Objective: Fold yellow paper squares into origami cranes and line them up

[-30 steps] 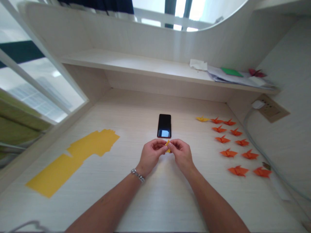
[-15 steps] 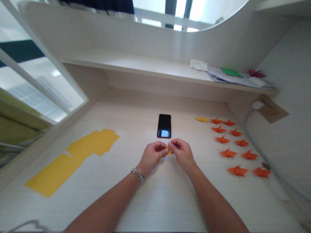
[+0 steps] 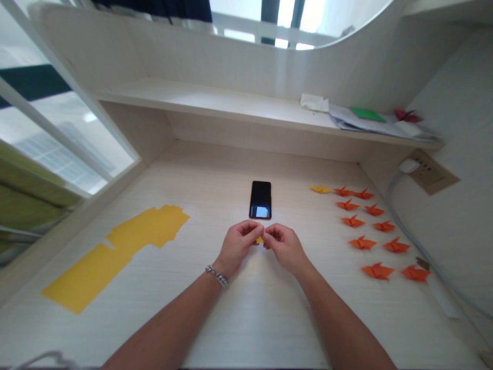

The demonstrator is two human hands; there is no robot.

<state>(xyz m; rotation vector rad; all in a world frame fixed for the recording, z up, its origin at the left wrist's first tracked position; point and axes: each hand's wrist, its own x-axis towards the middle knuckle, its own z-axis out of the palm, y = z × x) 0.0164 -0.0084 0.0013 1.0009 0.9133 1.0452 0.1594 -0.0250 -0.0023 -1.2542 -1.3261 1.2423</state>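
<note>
Between my two hands is a small folded piece of yellow paper [image 3: 260, 237], mostly covered by fingers. My left hand [image 3: 239, 243] pinches it from the left, thumb on top. From the right, my right hand [image 3: 284, 245] closes thumb and finger on its edge. Both hands hover just over the desk, below a black phone [image 3: 261, 198] lying flat. To the right, orange folded paper cranes [image 3: 362, 243] stand in two columns, with one yellow paper crane [image 3: 321, 189] at the back.
Overlapping yellow paper sheets [image 3: 90, 277] spread across the desk's left side. A grey cable [image 3: 404, 226] runs from a wall socket [image 3: 433, 172] down the right edge. Above the back of the desk, a shelf [image 3: 231, 105] carries papers [image 3: 346, 119] and a green sheet [image 3: 367, 114].
The yellow paper has shifted slightly left and up, and its visible shape has changed. My left thumb now lies over it, while my right fingers sit a little lower.
</note>
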